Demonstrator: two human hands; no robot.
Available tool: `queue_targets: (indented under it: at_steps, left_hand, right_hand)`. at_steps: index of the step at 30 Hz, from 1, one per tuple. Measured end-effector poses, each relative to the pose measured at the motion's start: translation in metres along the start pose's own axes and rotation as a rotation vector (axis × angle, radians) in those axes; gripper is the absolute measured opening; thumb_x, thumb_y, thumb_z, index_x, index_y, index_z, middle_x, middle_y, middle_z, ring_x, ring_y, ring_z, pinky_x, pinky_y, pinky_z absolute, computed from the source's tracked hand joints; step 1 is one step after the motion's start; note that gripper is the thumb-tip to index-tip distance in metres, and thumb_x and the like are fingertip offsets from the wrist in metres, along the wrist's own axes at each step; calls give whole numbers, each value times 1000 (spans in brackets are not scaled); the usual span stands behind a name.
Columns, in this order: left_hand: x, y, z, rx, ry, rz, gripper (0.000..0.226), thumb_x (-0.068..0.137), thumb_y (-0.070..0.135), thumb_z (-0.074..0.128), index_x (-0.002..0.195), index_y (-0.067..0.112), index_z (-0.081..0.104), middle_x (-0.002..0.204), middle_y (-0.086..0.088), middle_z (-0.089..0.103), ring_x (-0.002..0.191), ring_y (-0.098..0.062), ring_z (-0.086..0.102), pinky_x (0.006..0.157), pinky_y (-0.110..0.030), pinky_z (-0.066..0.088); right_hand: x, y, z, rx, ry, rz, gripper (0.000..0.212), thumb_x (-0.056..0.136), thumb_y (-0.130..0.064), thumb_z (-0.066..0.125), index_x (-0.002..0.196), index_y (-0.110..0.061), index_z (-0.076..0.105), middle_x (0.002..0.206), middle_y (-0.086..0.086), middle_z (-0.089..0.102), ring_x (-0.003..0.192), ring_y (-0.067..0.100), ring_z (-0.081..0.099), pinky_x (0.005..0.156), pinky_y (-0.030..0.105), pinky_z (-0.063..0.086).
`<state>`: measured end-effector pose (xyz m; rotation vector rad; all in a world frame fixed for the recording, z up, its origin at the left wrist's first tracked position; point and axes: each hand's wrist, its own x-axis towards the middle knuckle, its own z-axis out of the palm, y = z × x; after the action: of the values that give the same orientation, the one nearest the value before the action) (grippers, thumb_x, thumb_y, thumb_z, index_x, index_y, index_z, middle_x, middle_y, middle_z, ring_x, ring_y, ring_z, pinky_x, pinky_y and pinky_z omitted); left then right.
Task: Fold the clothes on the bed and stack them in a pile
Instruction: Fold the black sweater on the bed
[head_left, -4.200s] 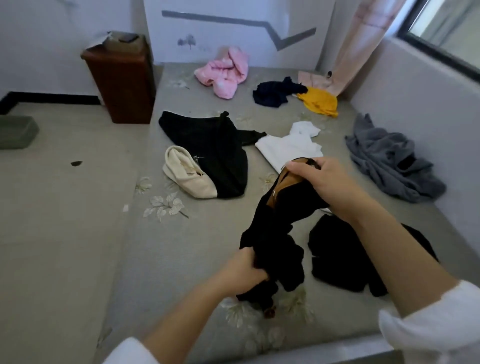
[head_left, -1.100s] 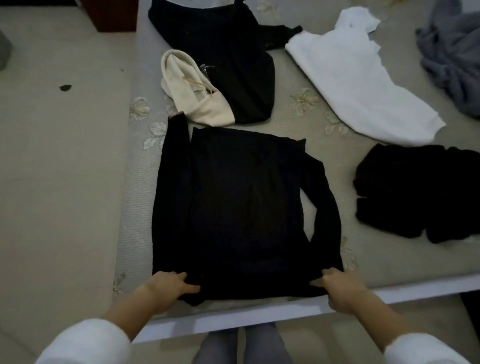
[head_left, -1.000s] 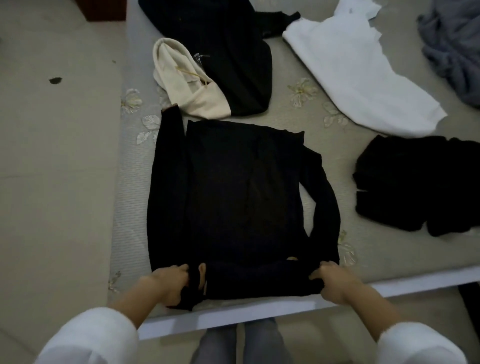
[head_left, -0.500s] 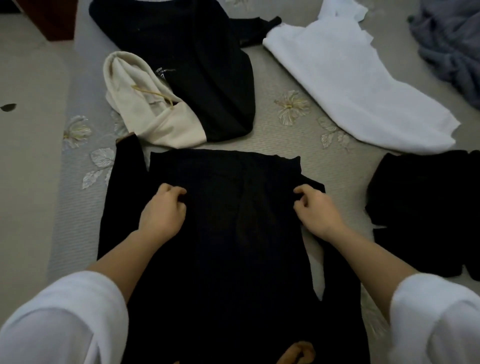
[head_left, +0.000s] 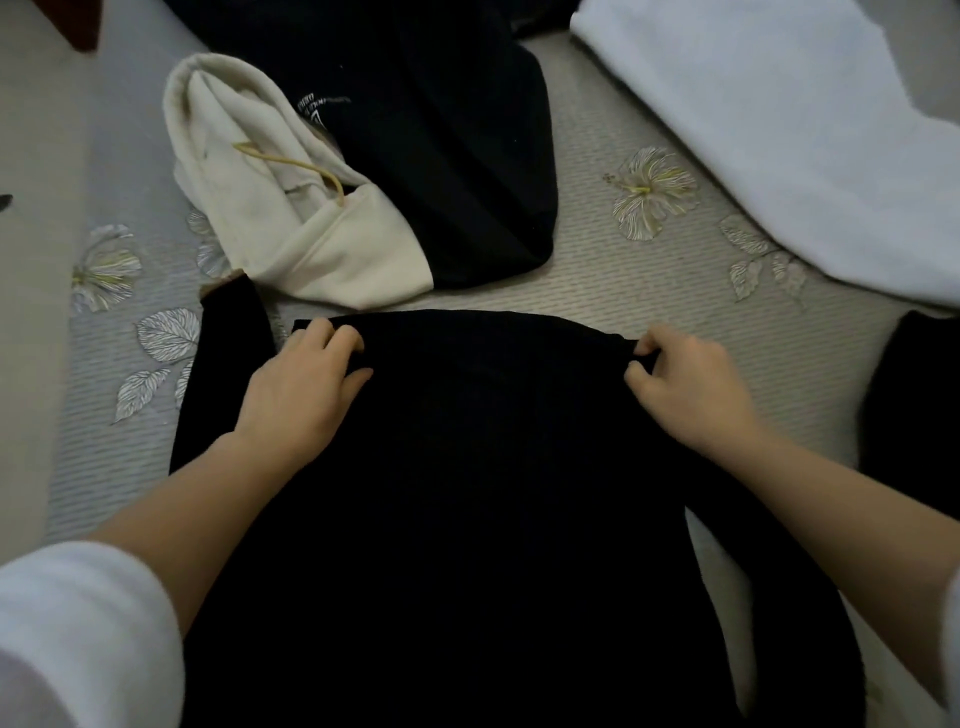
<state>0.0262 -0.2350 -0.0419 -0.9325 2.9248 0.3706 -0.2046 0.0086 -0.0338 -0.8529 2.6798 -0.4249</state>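
Bare left hand (head_left: 296, 400), bare right hand (head_left: 691, 389), forearms uncovered, white left sleeve (head_left: 78, 639), white right sleeve (head_left: 953, 623), cuffs well behind the grip

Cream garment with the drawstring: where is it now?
Head view, upper left: the cream garment lies on the bed just beyond the left hand and the black top, against the dark printed garment.

You can make out only a small white print (head_left: 322, 106) on the black hoodie (head_left: 467, 156), toward eleven o'clock in your view, too blurred to read.

Scattered clothes (head_left: 467, 519) on floral bed (head_left: 649, 270)
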Motion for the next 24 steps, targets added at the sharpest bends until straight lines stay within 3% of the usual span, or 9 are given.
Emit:
queue_targets:
  at_steps: [4, 7, 11, 17, 19, 20, 22, 24]
  left_hand:
    - [0, -19, -16, -150, 195, -33, 10, 92, 26, 56, 97, 18, 57, 97, -7, 59, 88, -35, 59, 70, -42, 47]
    - [6, -49, -30, -210, 306, -192, 6, 93, 20, 55, 98, 17, 58, 95, -15, 66, 88, -38, 60, 74, -43, 43]
    - [17, -70, -29, -248, 278, -364, 15, 92, 19, 59, 101, 8, 64, 100, -21, 67, 93, -40, 61, 80, -44, 43]
    - [30, -64, -26, -399, 380, -497, 23, 90, 21, 60, 105, 6, 69, 102, -18, 69, 96, -33, 62, 89, -40, 45]
    - [33, -61, -24, -397, 370, -495, 23, 89, 14, 60, 108, 6, 68, 108, -17, 67, 103, -33, 60, 96, -41, 44]
    - [33, -59, -21, -372, 332, -480, 26, 88, 9, 59, 112, 5, 66, 114, -19, 64, 108, -33, 57, 100, -40, 41]
    - [28, -50, -15, -335, 260, -468, 38, 86, 5, 60, 124, 4, 58, 127, -24, 52, 121, -34, 45, 106, -37, 31]
    - [18, -34, -8, -256, 249, -478, 51, 85, 10, 60, 134, 7, 47, 140, -23, 37, 131, -36, 31, 111, -43, 21]
  right_hand:
    - [-3, 7, -9, 169, 213, 74, 5, 80, -13, 63, 78, -12, 68, 57, -2, 54, 67, 30, 61, 69, 33, 43]
    - [8, 14, -17, 322, 294, 218, 17, 79, -9, 62, 65, -17, 57, 51, 0, 57, 48, 22, 56, 63, 34, 46]
    - [27, 11, -14, 486, 270, 314, 11, 85, -9, 55, 76, -14, 55, 56, 2, 61, 34, 5, 54, 48, 26, 44]
    - [48, 12, 0, 536, 288, 354, 16, 91, -11, 52, 78, -21, 50, 63, -2, 62, 38, -1, 55, 54, 26, 44]
    - [50, 12, 4, 592, 203, 333, 10, 92, -9, 54, 86, -17, 54, 67, -2, 62, 46, 2, 57, 58, 24, 45]
    - [49, 12, 6, 612, 139, 318, 8, 91, -6, 56, 96, -12, 57, 70, -2, 63, 54, 7, 58, 63, 26, 46]
    - [43, 16, 8, 680, 88, 307, 27, 88, -2, 59, 113, -10, 55, 74, -4, 64, 64, 11, 58, 70, 27, 47]
    - [32, 22, 1, 734, 157, 292, 30, 87, -1, 59, 114, -14, 54, 76, -3, 65, 69, 9, 61, 72, 24, 49]
